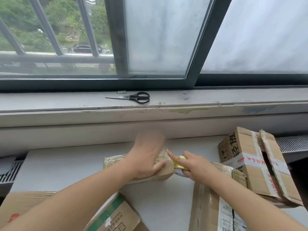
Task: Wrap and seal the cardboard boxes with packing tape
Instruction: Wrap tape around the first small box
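A small flat cardboard box [115, 161], mostly covered in shiny tape, lies on the white table [66, 165] in the middle. My left hand [146, 159] grips its right end, thumb on the near side; the fingers are blurred. My right hand [195, 165] holds a yellowish roll of packing tape [180, 164] against the box's right end, with the forefinger stretched along the tape to the box's top corner.
Black-handled scissors [133, 97] lie on the window sill. An open taped box [253, 164] stands at the right, another box [215, 205] lies at the near right. A green-printed box [115, 215] and a plain box [21, 204] sit at the near left.
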Demonstrator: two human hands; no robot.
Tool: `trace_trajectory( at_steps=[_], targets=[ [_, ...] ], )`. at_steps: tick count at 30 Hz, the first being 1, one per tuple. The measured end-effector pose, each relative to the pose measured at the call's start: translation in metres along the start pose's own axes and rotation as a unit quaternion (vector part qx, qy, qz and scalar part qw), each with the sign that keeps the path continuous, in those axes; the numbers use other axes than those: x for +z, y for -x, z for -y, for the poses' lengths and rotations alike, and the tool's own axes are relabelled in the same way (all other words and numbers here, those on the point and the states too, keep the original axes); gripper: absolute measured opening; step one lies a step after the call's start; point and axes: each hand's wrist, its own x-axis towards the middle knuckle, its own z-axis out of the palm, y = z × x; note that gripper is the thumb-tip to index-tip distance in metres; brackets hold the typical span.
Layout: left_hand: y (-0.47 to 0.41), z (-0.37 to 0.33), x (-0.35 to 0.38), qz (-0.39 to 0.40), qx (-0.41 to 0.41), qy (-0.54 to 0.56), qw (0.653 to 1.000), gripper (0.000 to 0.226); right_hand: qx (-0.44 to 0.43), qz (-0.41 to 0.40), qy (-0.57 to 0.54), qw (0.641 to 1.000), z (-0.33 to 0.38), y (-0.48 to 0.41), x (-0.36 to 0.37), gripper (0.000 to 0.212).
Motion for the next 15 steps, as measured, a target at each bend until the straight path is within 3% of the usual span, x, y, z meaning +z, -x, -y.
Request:
trace_trajectory(
  at_steps=[3,6,15],
  targets=[
    [0.038,0.027,0.018,-0.105,0.044,-0.029,0.993,0.079,0.003,0.009,-0.011,1.000,0.000,0.001,0.000,0.081],
    [0.067,0.055,0.030,-0.151,0.084,-0.019,0.985,0.061,0.004,0.008,-0.011,1.000,-0.002,-0.001,0.003,0.095],
    [0.062,0.066,0.025,-0.280,0.100,0.088,0.951,0.026,0.026,0.023,0.008,0.999,0.003,-0.007,0.001,0.096]
  ],
)
